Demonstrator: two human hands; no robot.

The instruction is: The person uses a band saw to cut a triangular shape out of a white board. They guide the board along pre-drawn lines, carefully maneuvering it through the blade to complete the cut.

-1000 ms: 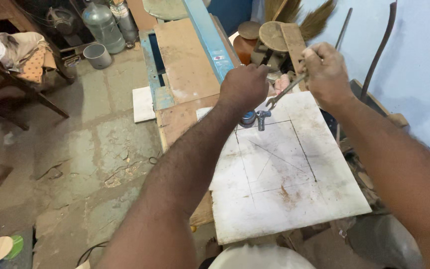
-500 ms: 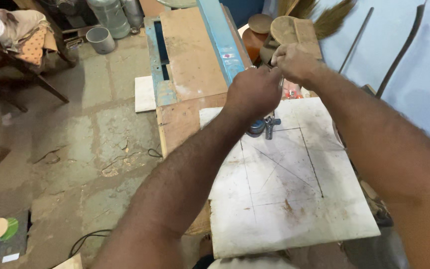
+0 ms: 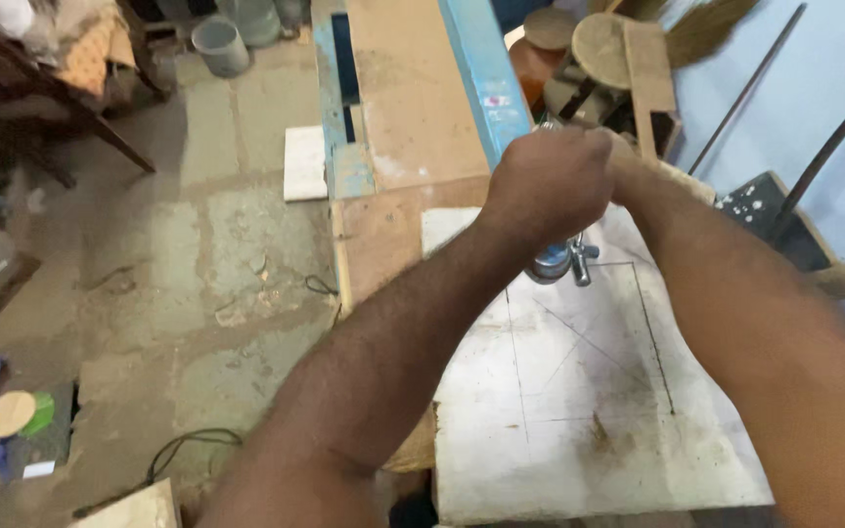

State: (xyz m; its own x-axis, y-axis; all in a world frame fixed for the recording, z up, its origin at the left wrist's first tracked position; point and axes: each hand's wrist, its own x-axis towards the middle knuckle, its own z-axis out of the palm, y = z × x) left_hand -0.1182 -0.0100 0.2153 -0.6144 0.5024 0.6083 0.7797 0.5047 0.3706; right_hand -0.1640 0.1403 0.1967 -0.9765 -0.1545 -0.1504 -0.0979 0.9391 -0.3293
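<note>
Gripping a small metal tool (image 3: 561, 260) from above, your left hand (image 3: 548, 184) is closed into a tight fist around its top, so only the silvery lower end and a little side screw show beneath your knuckles. The tool stands upright with its tip on the white board (image 3: 579, 411), near that board's far edge, just beyond the far side of the pencilled square (image 3: 579, 337) with its crossing lines. The fist over the top looks meant to press the tool down and keep it steady.

Your right hand (image 3: 623, 149) sits just behind the left, touching or nearly touching it (mostly hidden, so whether it is open or curled round anything cannot be told).

The board lies at the near right corner of the bench, overlapping the brown wooden surface (image 3: 413, 98), with a blue rail (image 3: 486, 83) running away along the bench's length.

As for containers, a grey bucket (image 3: 217, 44) stands on the stone floor (image 3: 198, 293) well off to the far left; its contents are not visible. Round wooden pieces (image 3: 603, 44) and a broom (image 3: 711, 20) crowd the far right.
</note>
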